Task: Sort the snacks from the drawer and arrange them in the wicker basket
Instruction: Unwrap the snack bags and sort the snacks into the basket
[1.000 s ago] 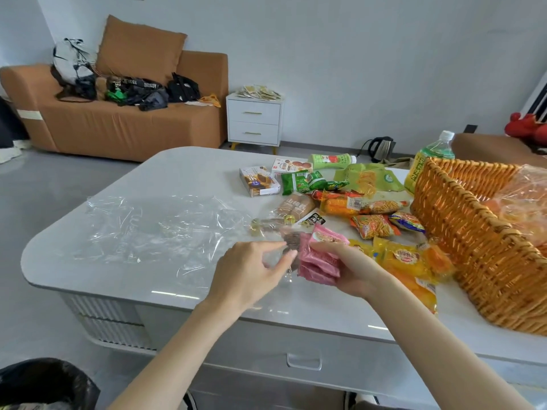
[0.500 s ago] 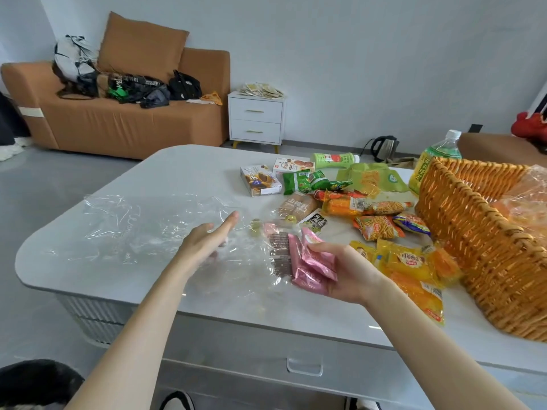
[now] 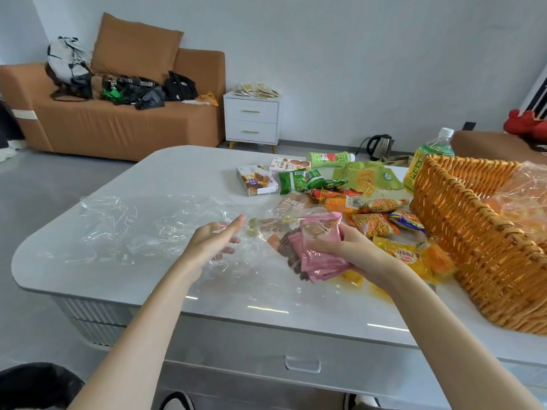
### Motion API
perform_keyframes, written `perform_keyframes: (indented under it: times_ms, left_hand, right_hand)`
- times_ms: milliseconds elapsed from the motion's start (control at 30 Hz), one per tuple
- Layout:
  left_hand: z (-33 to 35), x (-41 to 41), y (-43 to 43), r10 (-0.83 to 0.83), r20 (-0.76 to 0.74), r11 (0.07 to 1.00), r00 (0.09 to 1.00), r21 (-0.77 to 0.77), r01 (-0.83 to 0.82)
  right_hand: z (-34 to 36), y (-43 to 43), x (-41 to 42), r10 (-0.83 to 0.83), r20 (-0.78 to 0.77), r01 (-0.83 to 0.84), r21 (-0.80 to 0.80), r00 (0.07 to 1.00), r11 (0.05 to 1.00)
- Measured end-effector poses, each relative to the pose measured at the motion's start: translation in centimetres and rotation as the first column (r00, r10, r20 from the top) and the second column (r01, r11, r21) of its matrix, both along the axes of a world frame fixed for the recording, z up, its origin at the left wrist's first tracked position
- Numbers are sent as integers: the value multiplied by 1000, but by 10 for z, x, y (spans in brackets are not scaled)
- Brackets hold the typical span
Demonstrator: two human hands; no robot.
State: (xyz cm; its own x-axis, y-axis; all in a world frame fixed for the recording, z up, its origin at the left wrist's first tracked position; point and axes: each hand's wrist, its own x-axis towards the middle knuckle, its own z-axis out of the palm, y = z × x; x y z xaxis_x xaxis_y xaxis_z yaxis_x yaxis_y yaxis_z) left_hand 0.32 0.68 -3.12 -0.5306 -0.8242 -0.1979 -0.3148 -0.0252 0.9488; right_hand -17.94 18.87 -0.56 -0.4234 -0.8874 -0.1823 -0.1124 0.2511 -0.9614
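While the right hand [image 3: 353, 254] holds a small stack of pink snack packs [image 3: 321, 247] in the middle of the frame, its fingers are curled round them from below. The left hand [image 3: 211, 245] is just left of the middle, with its fingers straight, and it holds nothing. It is over a big sheet of clear plastic [image 3: 133, 229] that lies crinkled on the left half of the grey table [image 3: 177, 167]. I cannot tell if the hand touches the sheet.

The wicker basket [image 3: 473, 238] stands on the table at the right side of the frame. Yellow chip bags [image 3: 410, 255] lie between the basket and the pink packs. Higher up, right of the middle, more snacks lie in a pile: orange noodle packs [image 3: 373, 224], green packs [image 3: 296, 180] and a cookie box [image 3: 256, 180]. A green bottle [image 3: 426, 161] stands behind the basket's far corner. At the bottom of the frame, a drawer [image 3: 302, 363] in the table is closed.
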Motion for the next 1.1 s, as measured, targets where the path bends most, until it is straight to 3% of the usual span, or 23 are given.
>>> perform_keyframes:
  times_ms: [67,133,300,367,433,500,567,667,733,800,867,900,933,1000,1100]
  left_hand:
    - [1,-3,5,-48,-31,996,998,75,50]
    - [3,-6,13,-108,-46,981,993,156,114]
    - [5,-12,28,-203,-208,886,957,377,270]
    - [5,-15,31,-210,-258,871,943,388,300]
    - [1,-19,32,-211,-288,873,934,374,313]
    - [-3,-21,35,-188,-302,882,934,367,296]
    - [-5,-23,37,-133,-331,894,934,366,257]
    - [-3,-26,38,-84,-420,914,903,328,237]
    - [-2,-25,37,-87,-427,938,900,270,219]
    - [-3,-26,37,-92,-405,963,910,198,186]
    - [-5,-28,36,-75,-357,987,931,104,119]
    - [-8,-29,35,-58,-320,995,946,63,82]
    - [-10,-30,33,-46,-290,998,956,34,58]
    - [-12,-29,28,-5,-292,1000,956,10,9]
    - [-13,-27,24,34,-361,989,932,148,22]
  right_hand:
    - [0,0,3,97,216,-90,-42,972,995]
    - [-2,-5,9,156,337,-136,-81,929,987]
    - [-5,-20,21,213,445,-163,-148,870,975]
    - [-3,-23,24,201,353,-178,-96,914,979]
    - [-6,-25,22,194,96,-195,2,976,981]
    - [-10,-26,19,234,-85,-234,3,969,972]
    - [-9,-26,18,162,-87,-169,-78,983,982]
    - [-4,-26,23,73,140,-37,-241,988,970]
    - [-4,-26,26,53,120,-21,-258,991,966]
    - [-10,-26,25,42,-137,-63,-155,990,986]
    - [-13,-22,25,100,-421,-127,-36,902,991]
    - [-13,-20,24,139,-493,-155,8,859,988]
    - [-14,-17,23,188,-511,-185,57,839,981]
    - [-14,-15,19,202,-422,-186,81,884,979]
    - [-19,-17,13,95,-289,-97,6,953,995]
